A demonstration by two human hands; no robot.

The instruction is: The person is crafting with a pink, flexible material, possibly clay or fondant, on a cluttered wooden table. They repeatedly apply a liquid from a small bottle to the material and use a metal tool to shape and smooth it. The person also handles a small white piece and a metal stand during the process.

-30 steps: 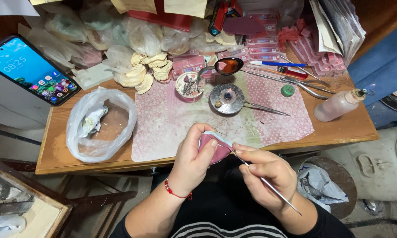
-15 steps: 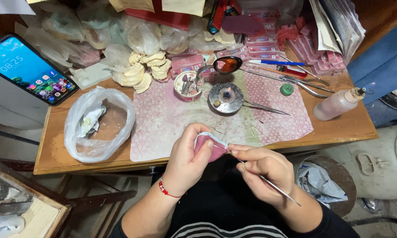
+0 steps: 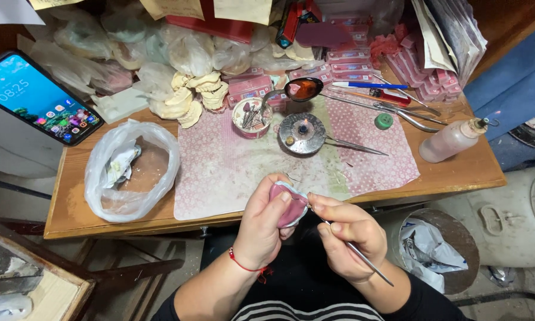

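Two hands work at the near edge of the wooden table, just in front of the person's lap. Left hand is closed around a pink denture base, fingers wrapped over it, thumb on its top; red thread bracelet on that wrist. Right hand pinches a thin metal tool like a pen, tip meeting the pink piece at its right edge, handle running back toward the near right.

Farther out on the table: pink patterned cloth under a small round metal burner with a tiny flame, a small cup of burs just left of it, a spoon beyond. White plaster casts sit far left of the cup. Clear plastic bag lies at left, a lit smartphone propped far left. Squeeze bottle lies at right. Pink boxes stacked at far edge. Bin with bag on the floor, near right.
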